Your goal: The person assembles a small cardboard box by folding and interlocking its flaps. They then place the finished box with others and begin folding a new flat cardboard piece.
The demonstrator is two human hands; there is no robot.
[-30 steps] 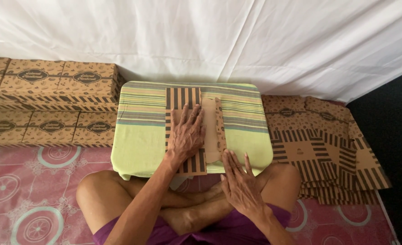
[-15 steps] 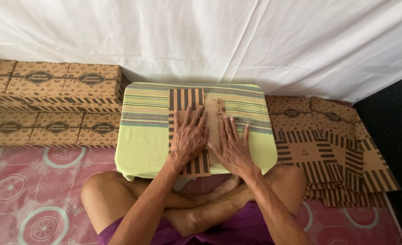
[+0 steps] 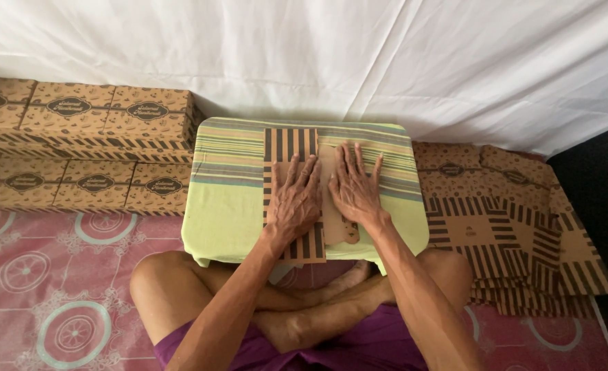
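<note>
A flat brown cardboard box blank with dark stripes lies on a low table covered by a green striped cloth. My left hand presses flat on the striped left part of the blank, fingers spread. Beside it, my right hand lies flat on the plain brown flap, fingers apart. Both palms rest on the cardboard; neither hand grips it. My crossed legs sit under the table's near edge.
Assembled brown boxes are stacked in two rows at the left. A pile of flat striped box blanks lies on the floor at the right. White fabric hangs behind. A pink patterned mat covers the floor.
My right hand rose from near my lap onto the cardboard flap and now presses flat next to my left hand, which stayed on the blank.
</note>
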